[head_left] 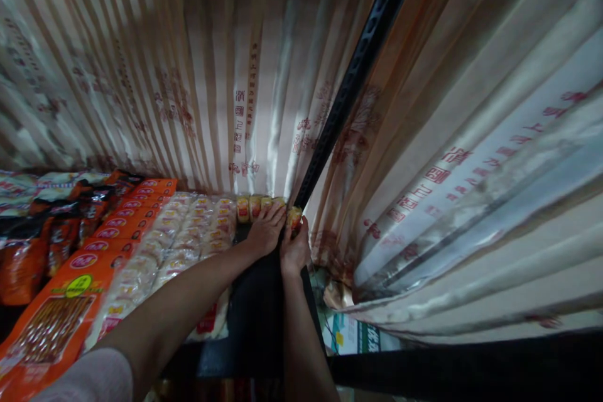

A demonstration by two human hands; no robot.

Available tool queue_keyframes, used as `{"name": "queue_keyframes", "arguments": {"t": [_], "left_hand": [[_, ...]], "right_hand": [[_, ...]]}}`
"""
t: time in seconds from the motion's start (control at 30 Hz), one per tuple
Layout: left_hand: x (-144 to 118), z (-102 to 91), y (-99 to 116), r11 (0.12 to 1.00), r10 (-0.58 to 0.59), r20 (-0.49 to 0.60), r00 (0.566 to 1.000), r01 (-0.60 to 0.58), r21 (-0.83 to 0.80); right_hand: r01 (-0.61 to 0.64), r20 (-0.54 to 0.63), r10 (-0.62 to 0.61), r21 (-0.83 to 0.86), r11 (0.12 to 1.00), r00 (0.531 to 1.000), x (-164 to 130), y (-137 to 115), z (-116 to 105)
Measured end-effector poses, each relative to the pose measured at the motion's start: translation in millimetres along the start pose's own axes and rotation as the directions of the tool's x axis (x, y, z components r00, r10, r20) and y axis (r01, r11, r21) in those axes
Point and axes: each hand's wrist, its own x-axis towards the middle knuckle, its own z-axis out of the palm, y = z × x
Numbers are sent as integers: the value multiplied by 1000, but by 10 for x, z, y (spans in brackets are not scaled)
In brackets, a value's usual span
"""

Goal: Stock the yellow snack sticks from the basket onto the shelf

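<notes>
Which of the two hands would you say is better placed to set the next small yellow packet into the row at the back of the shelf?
Probably the right hand: it grips a yellow packet beside the black upright. The left hand lies flat against the row of packets.

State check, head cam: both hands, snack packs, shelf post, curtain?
left hand: flat, fingers spread on the small yellow packs
right hand: closed on one yellow pack
white packs: lying in rows
orange packs: lying flat, overlapped
shelf post: upright, black
curtain: hanging in folds behind
</notes>
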Motion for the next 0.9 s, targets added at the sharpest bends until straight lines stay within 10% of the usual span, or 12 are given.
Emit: {"name": "queue_keyframes", "arguments": {"t": [0.9], "left_hand": [[67, 71, -225, 981, 128, 67, 989, -137, 136]], "right_hand": [[236, -22, -236, 191, 953, 971, 172, 269, 360]]}}
